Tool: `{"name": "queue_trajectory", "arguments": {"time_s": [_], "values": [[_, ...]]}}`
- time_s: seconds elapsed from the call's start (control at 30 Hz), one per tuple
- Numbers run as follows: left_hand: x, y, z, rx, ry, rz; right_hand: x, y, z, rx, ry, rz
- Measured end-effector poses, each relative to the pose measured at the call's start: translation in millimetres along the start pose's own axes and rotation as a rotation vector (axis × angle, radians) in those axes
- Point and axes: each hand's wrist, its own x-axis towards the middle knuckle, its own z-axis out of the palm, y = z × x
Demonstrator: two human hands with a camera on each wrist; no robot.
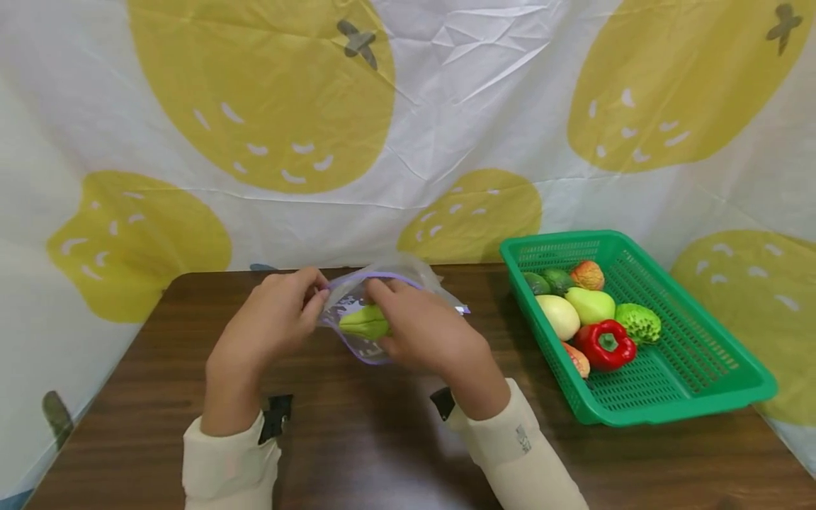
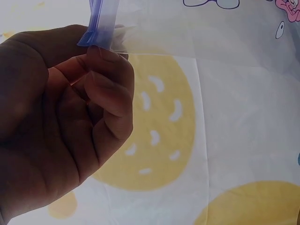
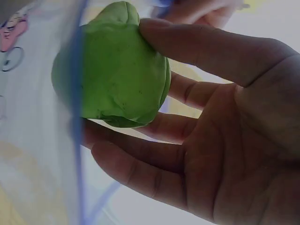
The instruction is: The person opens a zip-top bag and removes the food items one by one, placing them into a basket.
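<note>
My left hand pinches the edge of a clear zip bag between thumb and fingertips. In the left wrist view, the purple zip strip ends right at those fingertips, and the other fingers are curled. My right hand grips a light green chayote at the bag's open mouth. The right wrist view shows the thumb on top of the chayote and fingers beneath it. Part of it lies behind the bag's blurred purple rim. Cartoon prints mark the bag's film.
A green plastic basket stands on the brown table at the right. Inside lie a red bell pepper, a green pear, a bumpy green item, a pale round fruit and several others. A lemon-print cloth hangs behind.
</note>
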Motion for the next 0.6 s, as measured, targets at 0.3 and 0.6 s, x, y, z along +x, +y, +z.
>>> {"name": "queue_trajectory", "arguments": {"time_s": [0.3,0.6], "values": [[-0.8,-3.0,-6.4,0.002,-0.016,-0.034,-26.6,-7.4,-24.8,0.008,0.107,-0.067],[0.1,-6.7,-6.5,0.011,-0.016,-0.017,-60.8,-5.8,-52.9,0.107,0.195,-0.045]]}}
